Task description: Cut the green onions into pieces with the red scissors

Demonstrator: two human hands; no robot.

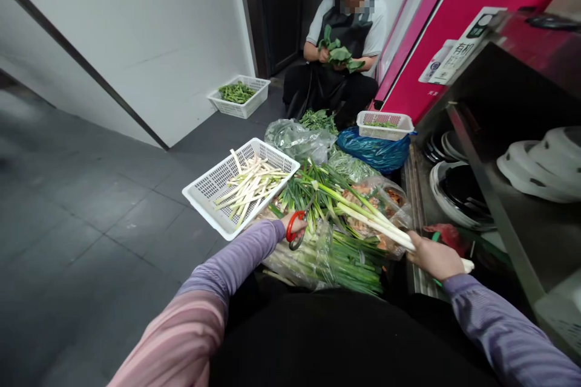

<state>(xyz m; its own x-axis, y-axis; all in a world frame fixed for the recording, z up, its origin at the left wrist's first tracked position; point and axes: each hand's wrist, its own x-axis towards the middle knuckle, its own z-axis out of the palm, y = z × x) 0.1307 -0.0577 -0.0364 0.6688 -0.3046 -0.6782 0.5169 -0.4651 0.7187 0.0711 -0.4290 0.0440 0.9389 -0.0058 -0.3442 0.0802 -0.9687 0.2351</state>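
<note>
Closed around the red-handled scissors [296, 225], my left hand [294, 227] is in front of the white basket [198, 188]. The blades point away, toward green leaves. In that basket lie cut pale stalks [254, 184]. My right hand [436, 256] grips green onions [381, 224] near their white root ends; their green tops stretch left toward the scissors. Beneath both hands, a pile of long green onions [356, 260] rests partly in clear plastic. Beside it sits a clear bag [385, 193] with brownish contents, too jumbled to name.
Across from me a seated person [342, 42] holds leafy greens [340, 54]. A basket of green vegetables [238, 94] stands by the white wall. A small white basket [385, 124] rests on a blue bag [376, 148]. At right, a metal shelf [503, 211] holds bowls and plates.
</note>
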